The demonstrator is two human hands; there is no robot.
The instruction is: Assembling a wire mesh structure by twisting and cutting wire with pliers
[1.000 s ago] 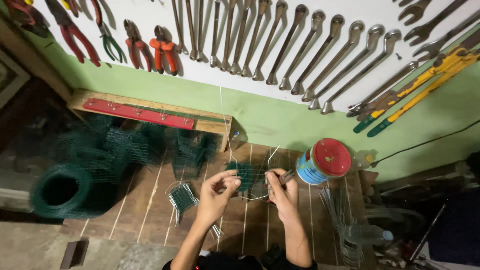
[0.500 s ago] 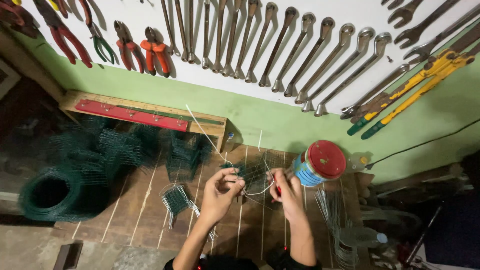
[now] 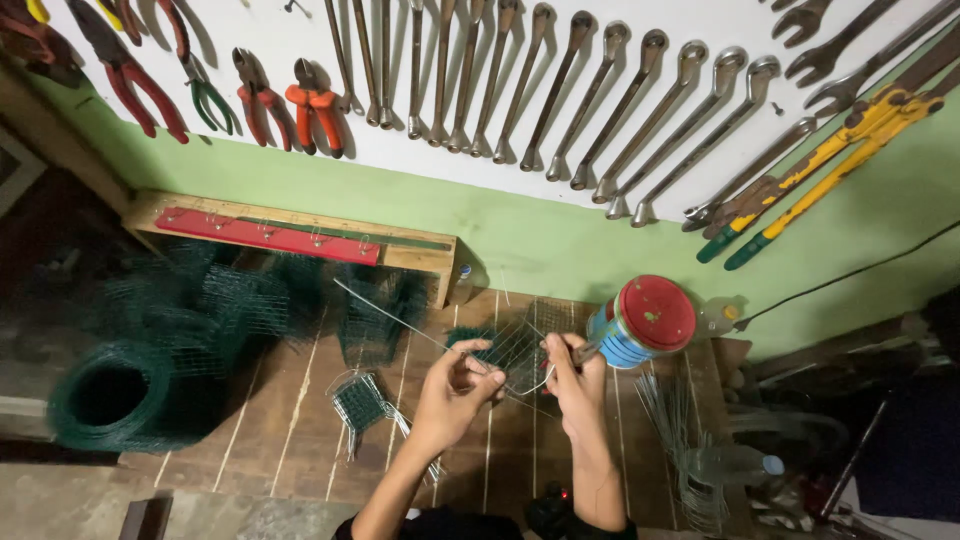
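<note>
My left hand point(image 3: 458, 392) pinches the edge of a small piece of green wire mesh point(image 3: 508, 348) held above the wooden bench point(image 3: 300, 440). A long thin wire point(image 3: 385, 312) sticks out from the mesh toward the upper left. My right hand point(image 3: 576, 378) grips a small tool with a dark tip point(image 3: 580, 352) at the right side of the mesh. The two hands sit close together, a little apart.
A blue can with a red lid point(image 3: 642, 322) stands just right of my hands. Rolls and cut pieces of green mesh point(image 3: 150, 370) fill the left. A small mesh piece point(image 3: 358, 402) lies on the bench. Cut wires point(image 3: 680, 440) lie at right. Wrenches point(image 3: 560, 100) and pliers point(image 3: 300, 100) hang on the wall.
The hands and the mesh piece have stayed together and shifted slightly as the view moved. The long wire now points up and to the left.
</note>
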